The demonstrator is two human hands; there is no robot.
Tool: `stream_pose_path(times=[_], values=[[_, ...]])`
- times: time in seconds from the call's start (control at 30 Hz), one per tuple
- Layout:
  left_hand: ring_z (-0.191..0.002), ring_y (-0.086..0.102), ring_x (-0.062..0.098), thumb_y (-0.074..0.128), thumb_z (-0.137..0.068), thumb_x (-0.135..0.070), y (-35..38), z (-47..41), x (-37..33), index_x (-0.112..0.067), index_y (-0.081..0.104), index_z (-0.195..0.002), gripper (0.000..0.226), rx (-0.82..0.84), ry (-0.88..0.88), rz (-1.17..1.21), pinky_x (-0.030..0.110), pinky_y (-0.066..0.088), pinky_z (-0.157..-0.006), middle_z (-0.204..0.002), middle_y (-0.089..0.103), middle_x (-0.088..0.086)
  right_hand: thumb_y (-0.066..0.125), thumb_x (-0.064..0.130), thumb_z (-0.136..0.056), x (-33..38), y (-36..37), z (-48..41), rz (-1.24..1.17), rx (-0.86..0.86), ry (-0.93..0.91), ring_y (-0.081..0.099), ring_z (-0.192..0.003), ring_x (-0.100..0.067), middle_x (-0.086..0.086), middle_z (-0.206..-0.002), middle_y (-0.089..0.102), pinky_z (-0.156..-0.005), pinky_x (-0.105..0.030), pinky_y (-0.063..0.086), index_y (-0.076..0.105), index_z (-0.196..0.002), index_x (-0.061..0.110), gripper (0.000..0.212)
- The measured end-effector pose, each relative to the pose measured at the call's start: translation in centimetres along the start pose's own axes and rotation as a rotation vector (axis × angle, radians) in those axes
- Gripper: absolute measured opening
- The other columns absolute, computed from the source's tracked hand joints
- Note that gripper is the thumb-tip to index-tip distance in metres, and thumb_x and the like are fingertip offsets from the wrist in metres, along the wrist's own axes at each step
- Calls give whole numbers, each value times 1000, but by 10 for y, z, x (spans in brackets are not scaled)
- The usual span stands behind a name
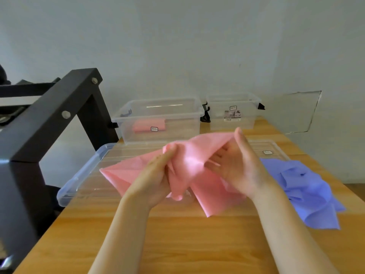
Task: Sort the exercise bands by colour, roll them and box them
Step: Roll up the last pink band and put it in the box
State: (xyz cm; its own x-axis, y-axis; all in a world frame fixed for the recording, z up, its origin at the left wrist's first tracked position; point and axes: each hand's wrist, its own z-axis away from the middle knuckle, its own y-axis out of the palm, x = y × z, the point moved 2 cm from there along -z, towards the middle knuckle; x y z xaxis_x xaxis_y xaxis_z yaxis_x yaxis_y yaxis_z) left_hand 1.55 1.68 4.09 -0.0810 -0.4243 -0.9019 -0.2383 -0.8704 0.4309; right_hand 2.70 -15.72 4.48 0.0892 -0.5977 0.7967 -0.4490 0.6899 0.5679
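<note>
At eleven o'clock a clear box [126,115] holds one rolled pink band [149,125]. At centre the left hand [156,177] pinches a loose pink band [189,161]; the right hand [239,167] clamps its edge under the thumb. At three o'clock a purple band [308,190] lies crumpled, not yet rolled.

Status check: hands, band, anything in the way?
Left hand and right hand grip pink band, unrolled, above table. One pink roll in left box. Blue band crumpled at right. Nothing blocking.
</note>
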Motion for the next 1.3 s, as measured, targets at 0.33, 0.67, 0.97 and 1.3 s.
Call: stream_pose_path(times=[0.33,0.67,0.97,1.3], values=[[-83,70,16,60,-75,-34,8,17,-11,-27,71,-106,33,-33,123,-281,30,58,-69,-93,75,2,64,26,-80,-1,10,11,408,-41,-2,48,-56,-15,4,-68,60,-55,-22,42,65,-98,12,22],[-100,70,28,55,-80,-49,7,14,-7,-14,69,-113,50,-82,25,-358,44,53,-92,-105,74,11,67,26,-80,-19,17,10,360,-7,170,68,-98,-20,-7,-102,73,-88,-34,51,75,-101,21,23],[-73,68,17,59,-76,-39,2,11,-15,-8,64,-102,41,-143,80,-25,29,58,-68,-82,69,8,94,37,-52,-10,7,6,-4,37,55,65,-92,-22,-10,-97,69,-82,-30,54,75,-100,11,58],[-81,73,20,78,-68,-7,-7,21,-20,-27,79,-85,27,5,70,-217,33,60,-66,-91,76,6,96,47,-37,2,6,18,206,27,47,68,-73,-19,-5,-80,72,-66,-28,56,78,-83,17,58]])
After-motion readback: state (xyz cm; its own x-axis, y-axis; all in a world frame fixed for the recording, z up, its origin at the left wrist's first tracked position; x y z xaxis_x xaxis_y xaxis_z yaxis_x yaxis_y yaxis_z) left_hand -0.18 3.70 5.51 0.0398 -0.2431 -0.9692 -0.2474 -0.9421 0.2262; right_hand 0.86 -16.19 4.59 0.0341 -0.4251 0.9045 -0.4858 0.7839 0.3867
